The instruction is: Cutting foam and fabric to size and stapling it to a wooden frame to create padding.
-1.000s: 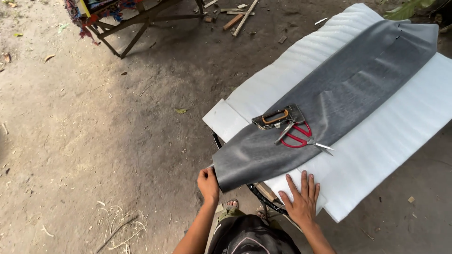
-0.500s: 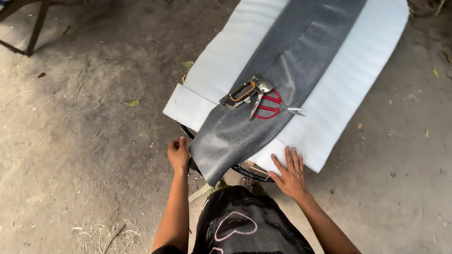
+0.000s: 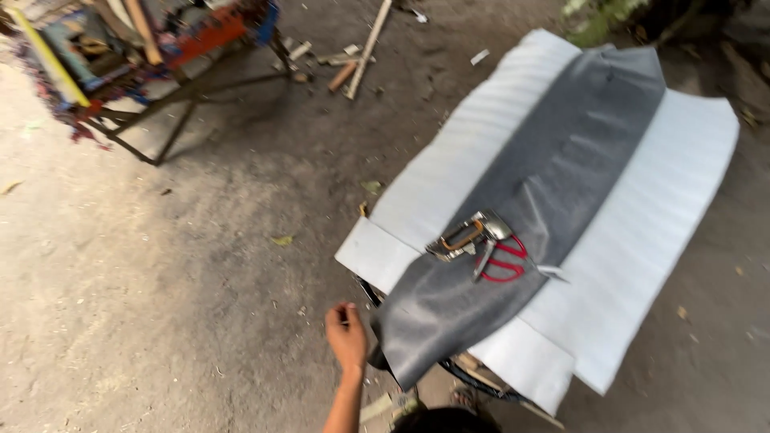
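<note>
- Left hand [image 3: 346,335] at the near edge of the scene, fingers loosely curled, thumb and forefinger close together; whether they pinch anything cannot be told.
- The hand sits just left of the near end of the grey vinyl sheet [image 3: 553,184], apart from it or barely at its edge.
- Right hand not in view.
- Grey sheet runs as a long strip from near to far right over white foam padding [image 3: 658,224], which covers a raised worktop.
- On the sheet's near part lie a metal staple gun with a wooden-brown grip [image 3: 469,236] and red-handled scissors [image 3: 505,263], touching each other.
- Bare dirt floor [image 3: 160,281] to the left; far left stands a metal-framed stand [image 3: 168,96] with cluttered items.
- Wooden sticks [image 3: 365,52] lie on the ground beyond.
</note>
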